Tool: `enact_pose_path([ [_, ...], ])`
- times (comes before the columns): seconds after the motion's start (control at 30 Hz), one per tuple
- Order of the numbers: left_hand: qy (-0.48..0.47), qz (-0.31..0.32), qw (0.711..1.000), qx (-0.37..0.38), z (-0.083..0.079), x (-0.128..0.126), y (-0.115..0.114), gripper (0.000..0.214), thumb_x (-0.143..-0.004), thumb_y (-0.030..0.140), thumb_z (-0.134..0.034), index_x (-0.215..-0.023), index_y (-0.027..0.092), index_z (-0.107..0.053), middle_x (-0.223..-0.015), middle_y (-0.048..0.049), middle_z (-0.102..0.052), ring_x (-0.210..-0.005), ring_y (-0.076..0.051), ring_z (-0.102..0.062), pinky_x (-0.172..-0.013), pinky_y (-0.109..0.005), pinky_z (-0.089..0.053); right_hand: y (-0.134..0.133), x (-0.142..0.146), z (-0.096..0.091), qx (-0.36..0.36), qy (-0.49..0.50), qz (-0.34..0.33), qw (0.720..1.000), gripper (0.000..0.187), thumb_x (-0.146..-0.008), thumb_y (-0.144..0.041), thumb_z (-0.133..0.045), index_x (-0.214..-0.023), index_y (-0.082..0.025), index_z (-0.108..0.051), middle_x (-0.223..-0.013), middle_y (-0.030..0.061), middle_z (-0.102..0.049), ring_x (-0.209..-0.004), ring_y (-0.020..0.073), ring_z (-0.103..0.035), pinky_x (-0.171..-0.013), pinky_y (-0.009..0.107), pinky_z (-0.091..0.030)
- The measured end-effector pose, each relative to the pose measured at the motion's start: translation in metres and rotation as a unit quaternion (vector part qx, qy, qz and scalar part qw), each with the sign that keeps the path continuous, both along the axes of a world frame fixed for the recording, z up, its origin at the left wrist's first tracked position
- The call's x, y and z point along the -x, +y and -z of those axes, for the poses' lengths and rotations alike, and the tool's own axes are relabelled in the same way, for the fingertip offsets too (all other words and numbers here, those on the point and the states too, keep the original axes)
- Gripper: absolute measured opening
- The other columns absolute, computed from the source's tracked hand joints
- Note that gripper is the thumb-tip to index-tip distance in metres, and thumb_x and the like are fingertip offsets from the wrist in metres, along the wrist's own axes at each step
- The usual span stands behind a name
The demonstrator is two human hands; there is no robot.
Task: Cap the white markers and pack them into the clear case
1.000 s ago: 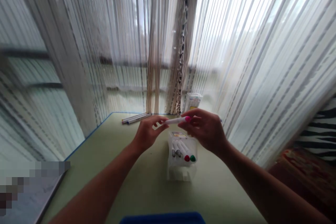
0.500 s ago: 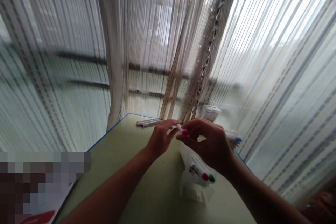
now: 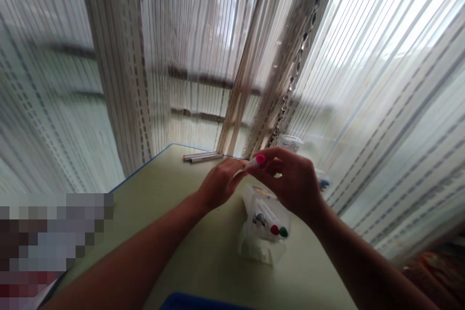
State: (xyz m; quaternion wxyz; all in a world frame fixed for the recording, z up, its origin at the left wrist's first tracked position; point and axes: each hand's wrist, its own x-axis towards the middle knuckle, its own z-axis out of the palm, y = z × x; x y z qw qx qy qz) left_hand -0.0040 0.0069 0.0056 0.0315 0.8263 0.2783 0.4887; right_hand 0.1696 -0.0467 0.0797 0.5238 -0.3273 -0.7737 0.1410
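Between my two hands is a white marker (image 3: 250,163) with a pink end pointing up and to the right. My left hand (image 3: 220,181) pinches its lower left part. The fingers of my right hand (image 3: 290,177) close around it near the pink end. Below them, a clear plastic case (image 3: 267,247) lies on the table with a red-ended marker (image 3: 274,229) and a green-ended marker (image 3: 283,232) in it. Beyond my left hand, two white markers (image 3: 205,158) lie side by side near the table's far edge.
The pale green table (image 3: 170,179) has a blue edge. Another clear package (image 3: 289,142) stands at the far right, and a blue-ended item (image 3: 324,182) shows behind my right wrist. Striped sheer curtains (image 3: 196,48) hang beyond the table. A blue object (image 3: 203,302) enters at the bottom.
The marker in my hands has turned, its pink end now pointing up and right instead of down. The view has shifted, and a blue object shows at the bottom.
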Motion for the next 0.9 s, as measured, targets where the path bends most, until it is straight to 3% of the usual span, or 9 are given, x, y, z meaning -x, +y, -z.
enact_pose_path([
  [0.23, -0.002, 0.010, 0.999, 0.051, -0.002, -0.004, -0.005, 0.015, -0.098, 0.021, -0.053, -0.107, 0.019, -0.065, -0.100, -0.0095, -0.072, -0.093, -0.023, -0.066, -0.084, -0.034, -0.051, 0.021, -0.011, -0.006, 0.102, 0.107, -0.062, 0.987, 0.031, -0.075, -0.044, -0.084, -0.081, -0.016, -0.071, -0.065, -0.0005, -0.065, -0.045, 0.0081, -0.055, -0.038, 0.020, -0.043],
  [0.37, -0.011, 0.029, 0.997, 0.076, -0.006, -0.006, -0.008, 0.021, -0.100, 0.023, -0.048, -0.111, 0.017, -0.065, -0.098, -0.0090, -0.072, -0.090, -0.021, -0.066, -0.082, -0.032, -0.050, 0.030, -0.018, -0.009, 0.116, 0.141, -0.044, 0.982, 0.031, -0.077, -0.045, -0.082, -0.079, -0.016, -0.072, -0.056, -0.0027, -0.060, -0.040, 0.0075, -0.051, -0.036, 0.020, -0.040],
  [0.67, -0.064, 0.056, 0.988, 0.126, -0.009, -0.009, -0.011, 0.031, -0.101, 0.031, -0.047, -0.111, 0.014, -0.071, -0.078, -0.0043, -0.069, -0.069, -0.016, -0.063, -0.066, -0.027, -0.048, 0.042, -0.025, -0.008, 0.155, 0.244, -0.012, 0.957, 0.027, -0.074, -0.038, -0.082, -0.068, -0.015, -0.069, -0.060, -0.0013, -0.062, -0.038, 0.0064, -0.049, -0.033, 0.020, -0.035],
  [0.8, -0.136, 0.028, 0.985, 0.101, -0.014, -0.011, -0.015, 0.029, -0.099, 0.028, -0.052, -0.116, 0.013, -0.070, -0.090, -0.0075, -0.072, -0.074, -0.015, -0.065, -0.064, -0.024, -0.051, 0.050, -0.030, -0.007, 0.222, 0.302, -0.005, 0.927, 0.015, -0.073, -0.026, -0.075, -0.068, -0.015, -0.067, -0.058, 0.0002, -0.064, -0.036, 0.0079, -0.049, -0.031, 0.019, -0.034],
  [0.9, -0.193, 0.006, 0.980, 0.049, -0.019, -0.013, -0.020, 0.026, -0.095, 0.025, -0.061, -0.116, 0.013, -0.069, -0.093, -0.0071, -0.072, -0.076, -0.014, -0.065, -0.067, -0.023, -0.053, 0.057, -0.033, -0.004, 0.330, 0.348, -0.023, 0.877, 0.006, -0.073, -0.019, -0.063, -0.068, -0.015, -0.063, -0.056, 0.0017, -0.065, -0.035, 0.0090, -0.049, -0.031, 0.019, -0.036],
])
